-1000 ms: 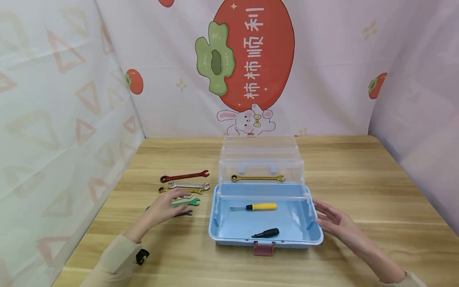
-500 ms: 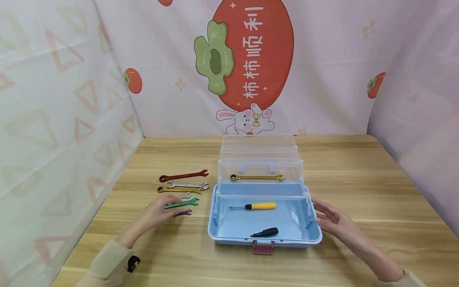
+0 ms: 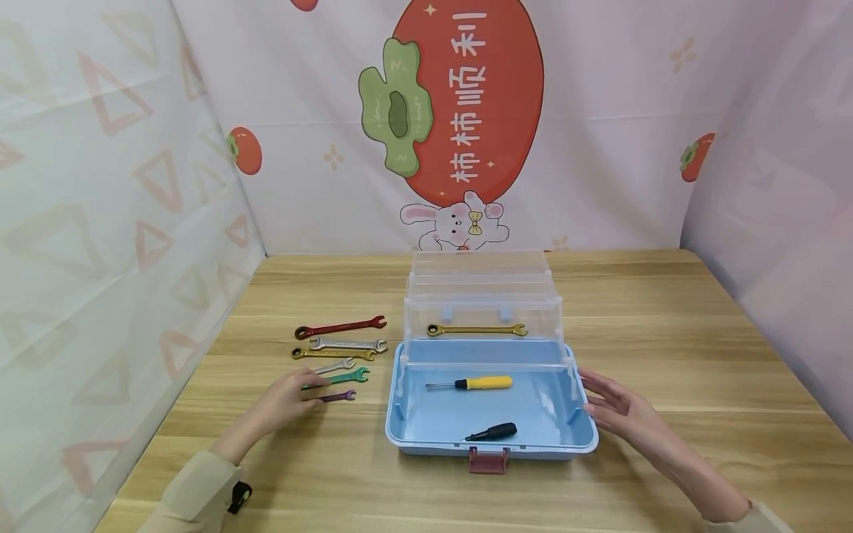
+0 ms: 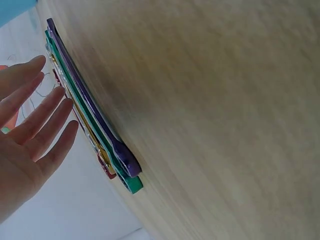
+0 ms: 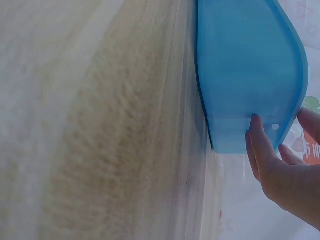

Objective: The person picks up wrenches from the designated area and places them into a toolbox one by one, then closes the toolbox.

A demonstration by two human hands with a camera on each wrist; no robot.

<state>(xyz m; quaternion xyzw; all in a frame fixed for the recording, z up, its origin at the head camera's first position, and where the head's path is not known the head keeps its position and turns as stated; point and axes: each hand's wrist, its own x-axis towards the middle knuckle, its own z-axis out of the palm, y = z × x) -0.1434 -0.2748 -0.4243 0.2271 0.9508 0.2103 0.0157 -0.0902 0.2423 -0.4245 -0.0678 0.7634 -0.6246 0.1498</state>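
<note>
The fingers (image 4: 51, 125) of the left hand (image 3: 286, 403) are spread and almost straight, and they are not curled round anything. Whether some fingertip touches a wrench, I cannot tell. In the head view this hand covers the left ends of the green wrench (image 3: 346, 377) and the purple wrench (image 3: 340, 397), and also of the small silver wrench (image 3: 338, 365). These wrenches lie on the table (image 3: 320, 474), beneath the fingers and to their right, and the purple one is the nearest to the person.

The important relation seems to be this: the long axis of each wrench runs from left to right, rising a little toward the back, with its forked end pointing to the blue box (image 3: 440, 422). So the shafts lie mostly to the right of the fingers. The left hand is clearly the nearer one. The box stands to the right of the wrenches, and inside it is a yellow screwdriver (image 3: 489, 383).

The right hand (image 3: 626, 414) is on the far side of the box, well apart from the wrenches. Its fingers are relaxed, and they touch the box at its right end, without a firm grip.
</note>
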